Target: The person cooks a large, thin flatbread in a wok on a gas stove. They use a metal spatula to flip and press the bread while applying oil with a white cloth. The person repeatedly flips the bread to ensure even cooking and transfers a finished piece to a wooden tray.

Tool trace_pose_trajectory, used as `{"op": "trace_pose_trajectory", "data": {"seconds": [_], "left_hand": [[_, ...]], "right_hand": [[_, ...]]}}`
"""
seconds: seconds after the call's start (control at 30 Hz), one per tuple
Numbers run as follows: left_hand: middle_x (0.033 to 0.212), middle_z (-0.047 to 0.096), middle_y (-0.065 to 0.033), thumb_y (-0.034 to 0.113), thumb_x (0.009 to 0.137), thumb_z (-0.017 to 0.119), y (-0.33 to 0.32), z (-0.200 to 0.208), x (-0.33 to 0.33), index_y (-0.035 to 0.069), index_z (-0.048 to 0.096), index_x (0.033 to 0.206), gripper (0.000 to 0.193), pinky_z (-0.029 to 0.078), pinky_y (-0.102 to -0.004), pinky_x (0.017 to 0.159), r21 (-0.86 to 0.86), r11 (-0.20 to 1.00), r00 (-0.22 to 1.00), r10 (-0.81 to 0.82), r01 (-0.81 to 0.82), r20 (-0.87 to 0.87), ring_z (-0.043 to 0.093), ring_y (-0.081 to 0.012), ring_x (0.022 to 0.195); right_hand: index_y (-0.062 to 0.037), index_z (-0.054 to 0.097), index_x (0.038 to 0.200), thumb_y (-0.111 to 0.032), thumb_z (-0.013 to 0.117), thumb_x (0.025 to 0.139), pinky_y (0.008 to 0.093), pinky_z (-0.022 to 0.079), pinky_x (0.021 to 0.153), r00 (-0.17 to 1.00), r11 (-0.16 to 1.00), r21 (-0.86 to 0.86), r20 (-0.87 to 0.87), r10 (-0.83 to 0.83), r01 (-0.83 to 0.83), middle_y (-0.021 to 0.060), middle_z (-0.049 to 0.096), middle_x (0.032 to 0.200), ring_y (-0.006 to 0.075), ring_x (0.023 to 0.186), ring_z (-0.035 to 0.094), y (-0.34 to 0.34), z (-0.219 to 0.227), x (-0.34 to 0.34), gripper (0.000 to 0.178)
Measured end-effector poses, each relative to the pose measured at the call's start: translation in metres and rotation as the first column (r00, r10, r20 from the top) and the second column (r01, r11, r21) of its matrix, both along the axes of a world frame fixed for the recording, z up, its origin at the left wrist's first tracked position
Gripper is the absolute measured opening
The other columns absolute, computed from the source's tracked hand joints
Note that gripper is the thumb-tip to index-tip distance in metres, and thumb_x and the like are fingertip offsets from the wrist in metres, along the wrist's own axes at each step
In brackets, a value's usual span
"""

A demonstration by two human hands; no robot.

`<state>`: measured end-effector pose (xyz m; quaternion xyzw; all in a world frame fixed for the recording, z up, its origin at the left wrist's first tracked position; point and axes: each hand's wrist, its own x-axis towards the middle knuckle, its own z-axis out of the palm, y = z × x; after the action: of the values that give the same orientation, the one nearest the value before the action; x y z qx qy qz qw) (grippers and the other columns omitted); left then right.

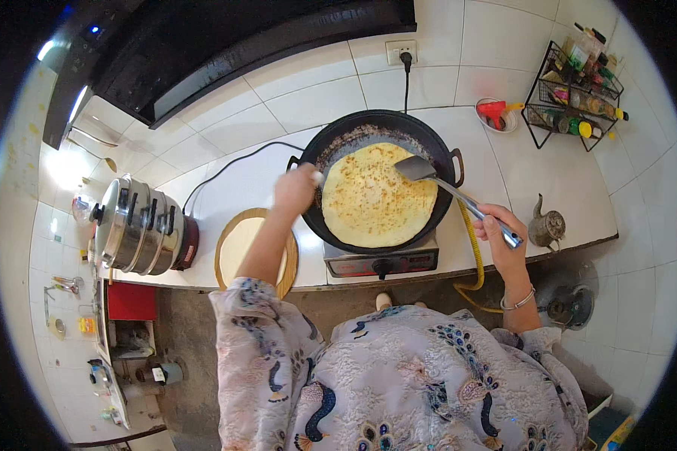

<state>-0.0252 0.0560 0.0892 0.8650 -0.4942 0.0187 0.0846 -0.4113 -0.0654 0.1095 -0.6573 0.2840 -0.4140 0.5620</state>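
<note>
A large yellow flatbread (376, 207) with browned spots lies in a black two-handled wok (361, 120) on a gas stove (380, 263). My right hand (504, 233) is closed round the handle of a metal spatula (416, 168). Its blade rests over the flatbread's upper right part. At the wok's left rim, my left hand (295, 189) is closed, with a small white thing (318, 178) at its fingertips that is too small to name. Below that forearm, a pale round of dough (241, 244) sits on a round wooden board (290, 259), partly covered by the arm.
A stacked metal steamer (132, 225) stands at the left of the counter. To the right are a small metal kettle (547, 225), a bowl (496, 116) with a red thing in it, and a bottle rack (572, 98). A yellow hose (470, 252) hangs off the counter edge.
</note>
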Motion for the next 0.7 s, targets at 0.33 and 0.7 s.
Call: {"op": "trace_pose_trajectory", "data": {"seconds": [0.33,0.7], "left_hand": [[0.079,0.063,-0.0179,0.034,0.081,0.057,-0.011,-0.057,-0.038,0.006,0.061,0.088,0.029,0.047,-0.0458,0.067,0.168,0.984,0.993,-0.047,0.065,-0.112,0.061,-0.0355,0.078],[0.085,0.061,-0.0130,0.021,0.080,0.055,-0.046,-0.045,-0.072,0.008,0.063,0.087,0.017,0.047,-0.0422,0.074,-0.142,0.988,0.998,-0.055,0.060,0.040,0.058,-0.0318,0.085]], "right_hand": [[0.0008,0.062,0.098,-0.020,0.059,0.088,0.0205,0.048,0.058,0.999,0.996,0.085,-0.032,-0.003,0.006,0.0050,0.062,0.076,0.0073,0.064,0.058,-0.014,-0.006,0.016,0.024],[-0.0002,0.064,0.091,-0.019,0.058,0.086,0.0203,0.046,0.057,0.980,0.992,-0.076,-0.180,0.088,-0.103,0.0027,0.061,0.069,0.0075,0.063,0.057,-0.038,0.063,-0.036,0.020]]}}
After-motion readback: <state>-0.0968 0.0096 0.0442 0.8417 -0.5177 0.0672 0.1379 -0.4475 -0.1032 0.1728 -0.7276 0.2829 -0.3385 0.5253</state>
